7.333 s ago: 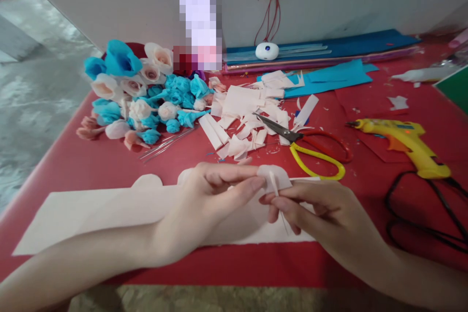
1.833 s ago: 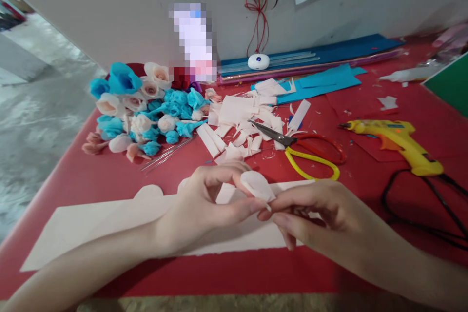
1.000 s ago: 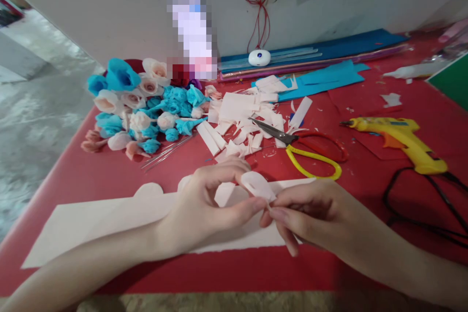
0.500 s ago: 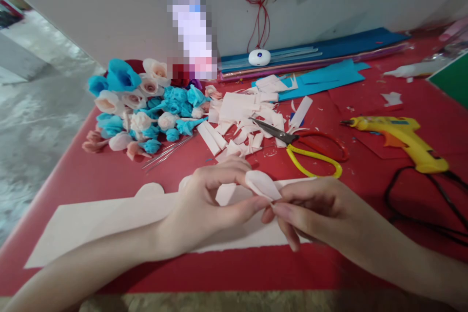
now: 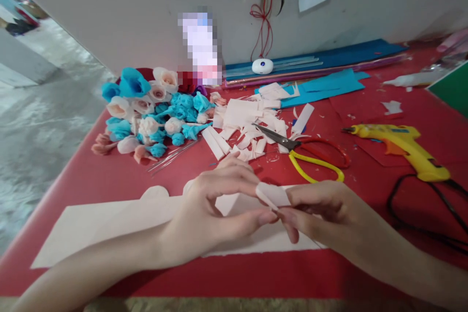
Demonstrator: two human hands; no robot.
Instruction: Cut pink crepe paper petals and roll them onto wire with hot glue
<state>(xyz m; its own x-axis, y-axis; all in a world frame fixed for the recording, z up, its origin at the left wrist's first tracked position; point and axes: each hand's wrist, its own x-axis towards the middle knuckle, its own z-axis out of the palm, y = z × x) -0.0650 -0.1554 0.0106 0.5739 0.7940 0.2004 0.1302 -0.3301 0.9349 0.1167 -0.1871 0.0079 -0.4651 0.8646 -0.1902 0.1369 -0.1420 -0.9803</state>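
A small white paper petal, curled along one edge, is held up between both hands over the table. My right hand pinches its lower end between thumb and fingers. From the other side, the thumb and index finger of my left hand grip the petal's edge and base. Beneath the hands lies a long strip of white paper, partly covered by my left forearm. A rounded white paper piece shows at the strip's far edge.
Beyond the hands are scissors with red and yellow handles and white paper scraps. Blue, white and pink paper flowers are heaped at left. A yellow glue gun with a black cord lies at right.
The petal has turned in my fingers, so its curled edge now faces me more. Both hands sit slightly further right in the view, which has shifted a little.
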